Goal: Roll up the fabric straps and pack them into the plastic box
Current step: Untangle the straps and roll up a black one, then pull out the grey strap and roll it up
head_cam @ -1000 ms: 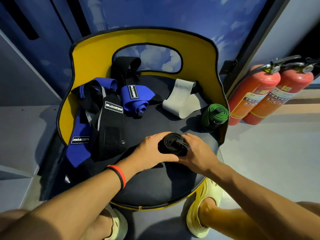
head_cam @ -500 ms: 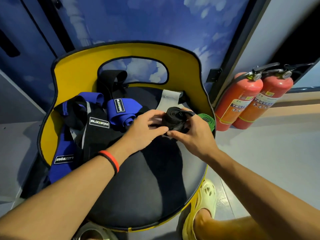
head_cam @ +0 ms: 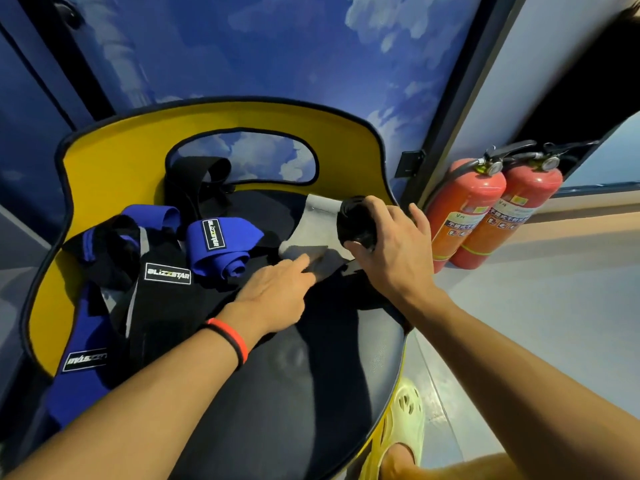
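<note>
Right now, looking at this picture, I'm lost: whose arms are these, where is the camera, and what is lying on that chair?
There is no machine here: these are a person's two bare arms, seen from a wide-angle camera worn on the head, looking down. The surface is a chair with a curved yellow back and a black padded seat. On it lie fabric straps: a rolled blue strap, a flat black strap with a white-lettered label, and a pale grey strap. The right hand grips a tightly rolled black strap. The left hand, wearing a red and black wristband, is open, its straight fingers reaching to the grey strap. Two red fire extinguishers stand on the floor at the right. No plastic box is in view.
</note>
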A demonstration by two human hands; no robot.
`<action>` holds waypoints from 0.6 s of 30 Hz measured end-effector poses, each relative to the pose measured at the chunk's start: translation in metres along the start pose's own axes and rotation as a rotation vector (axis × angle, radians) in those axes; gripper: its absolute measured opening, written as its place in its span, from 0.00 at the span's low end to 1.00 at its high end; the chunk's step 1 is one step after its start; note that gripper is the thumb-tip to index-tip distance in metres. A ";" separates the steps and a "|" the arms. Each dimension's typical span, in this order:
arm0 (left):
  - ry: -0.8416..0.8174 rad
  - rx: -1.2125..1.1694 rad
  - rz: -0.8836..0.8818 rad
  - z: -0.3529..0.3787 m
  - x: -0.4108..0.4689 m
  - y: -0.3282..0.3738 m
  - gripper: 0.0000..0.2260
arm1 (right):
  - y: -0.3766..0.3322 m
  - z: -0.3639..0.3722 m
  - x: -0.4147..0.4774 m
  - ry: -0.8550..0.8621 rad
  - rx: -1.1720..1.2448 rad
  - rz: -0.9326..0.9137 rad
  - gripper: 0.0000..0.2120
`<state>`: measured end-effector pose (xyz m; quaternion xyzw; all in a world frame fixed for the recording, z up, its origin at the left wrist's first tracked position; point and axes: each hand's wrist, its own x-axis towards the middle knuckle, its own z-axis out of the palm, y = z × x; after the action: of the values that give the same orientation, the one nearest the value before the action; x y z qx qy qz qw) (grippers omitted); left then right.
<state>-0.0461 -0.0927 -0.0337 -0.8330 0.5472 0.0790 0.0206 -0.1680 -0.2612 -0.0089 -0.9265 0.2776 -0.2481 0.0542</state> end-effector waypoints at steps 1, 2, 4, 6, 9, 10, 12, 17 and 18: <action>0.021 0.085 -0.026 0.001 -0.001 -0.001 0.11 | 0.001 0.000 0.000 -0.003 -0.031 0.010 0.30; 0.036 0.160 -0.053 0.002 -0.003 -0.003 0.12 | 0.002 0.001 -0.001 -0.009 -0.064 0.021 0.30; 0.017 0.280 -0.131 -0.001 -0.007 -0.008 0.13 | 0.003 0.003 -0.003 -0.023 -0.122 0.044 0.29; -0.004 0.312 -0.215 -0.004 -0.011 -0.014 0.09 | 0.004 0.005 -0.007 -0.041 -0.162 0.065 0.28; 0.005 0.297 -0.215 -0.008 -0.016 -0.020 0.07 | 0.006 0.009 -0.009 -0.063 -0.197 0.083 0.25; 0.016 0.283 -0.199 -0.008 -0.019 -0.020 0.08 | 0.007 0.011 -0.009 -0.069 -0.205 0.085 0.24; 0.038 0.271 -0.177 -0.008 -0.025 -0.018 0.09 | 0.008 0.014 -0.009 -0.070 -0.229 0.091 0.23; 0.049 0.266 -0.170 -0.005 -0.039 -0.015 0.07 | 0.007 0.022 -0.012 -0.050 -0.273 0.161 0.18; 0.055 0.266 -0.168 -0.005 -0.042 -0.015 0.07 | 0.006 0.024 -0.012 -0.049 -0.266 0.170 0.16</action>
<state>-0.0482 -0.0491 -0.0232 -0.8676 0.4816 -0.0187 0.1223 -0.1682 -0.2600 -0.0361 -0.9044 0.3840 -0.1812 -0.0414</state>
